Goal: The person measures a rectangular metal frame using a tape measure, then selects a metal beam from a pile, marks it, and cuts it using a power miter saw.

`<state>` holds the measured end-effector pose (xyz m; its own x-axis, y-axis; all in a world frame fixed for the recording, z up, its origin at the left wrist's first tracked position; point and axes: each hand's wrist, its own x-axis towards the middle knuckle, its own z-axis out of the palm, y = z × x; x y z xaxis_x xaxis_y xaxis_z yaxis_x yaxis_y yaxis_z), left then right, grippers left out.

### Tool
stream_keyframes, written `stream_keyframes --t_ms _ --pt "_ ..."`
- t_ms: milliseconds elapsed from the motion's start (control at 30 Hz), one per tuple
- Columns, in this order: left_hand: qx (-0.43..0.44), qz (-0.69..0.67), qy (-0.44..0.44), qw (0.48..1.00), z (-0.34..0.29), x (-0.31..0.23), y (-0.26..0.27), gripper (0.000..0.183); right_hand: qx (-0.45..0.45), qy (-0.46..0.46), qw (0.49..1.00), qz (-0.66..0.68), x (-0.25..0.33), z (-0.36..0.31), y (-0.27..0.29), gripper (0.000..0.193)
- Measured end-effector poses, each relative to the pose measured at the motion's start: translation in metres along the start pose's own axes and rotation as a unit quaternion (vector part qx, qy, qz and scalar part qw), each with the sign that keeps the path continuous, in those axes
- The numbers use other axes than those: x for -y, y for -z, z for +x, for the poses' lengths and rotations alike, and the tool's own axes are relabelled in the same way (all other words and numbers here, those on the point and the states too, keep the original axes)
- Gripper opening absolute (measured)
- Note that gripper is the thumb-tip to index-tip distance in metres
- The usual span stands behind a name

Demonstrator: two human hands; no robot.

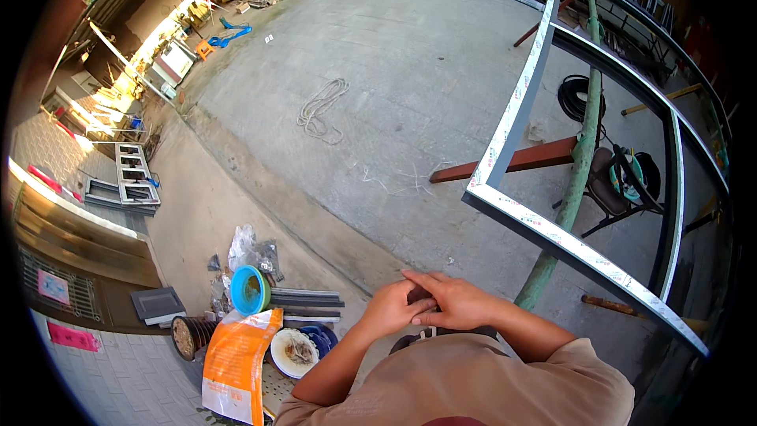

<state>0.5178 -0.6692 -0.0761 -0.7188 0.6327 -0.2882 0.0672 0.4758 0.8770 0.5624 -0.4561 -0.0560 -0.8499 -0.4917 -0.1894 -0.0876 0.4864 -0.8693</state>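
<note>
Seemingly idle, the left hand (392,309) and right hand (461,302) touch, loosely open, apparently empty; gripping the nearby frame (579,244) would mean parting them.

Print marks the orange-and-white bag (234,367) and the white-faced frame (518,95), but none can be read.
</note>
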Motion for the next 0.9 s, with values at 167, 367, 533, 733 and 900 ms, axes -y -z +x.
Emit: stream_keyframes --t_ms 167,367,533,733,900 --pt "0.075 0.017 0.047 0.996 0.051 0.009 0.026 0.037 -0.025 -0.039 0.998 0.044 -0.025 0.026 0.012 0.096" --pt "0.097 -0.014 0.076 0.992 0.104 0.050 0.048 0.032 -0.076 -0.103 0.987 0.096 -0.038 0.062 0.028 0.094" --pt "0.057 -0.236 0.033 0.970 0.140 0.071 0.126 0.022 -0.104 -0.193 0.970 0.101 -0.039 0.115 0.031 0.089" --pt "-0.046 -0.318 -0.022 0.947 0.181 0.094 0.298 0.020 -0.070 -0.229 0.956 0.171 0.001 0.216 0.049 0.081" --pt "-0.217 -0.367 -0.092 0.900 0.203 0.104 0.434 0.020 0.017 -0.249 0.939 0.234 0.015 0.293 0.065 0.081"
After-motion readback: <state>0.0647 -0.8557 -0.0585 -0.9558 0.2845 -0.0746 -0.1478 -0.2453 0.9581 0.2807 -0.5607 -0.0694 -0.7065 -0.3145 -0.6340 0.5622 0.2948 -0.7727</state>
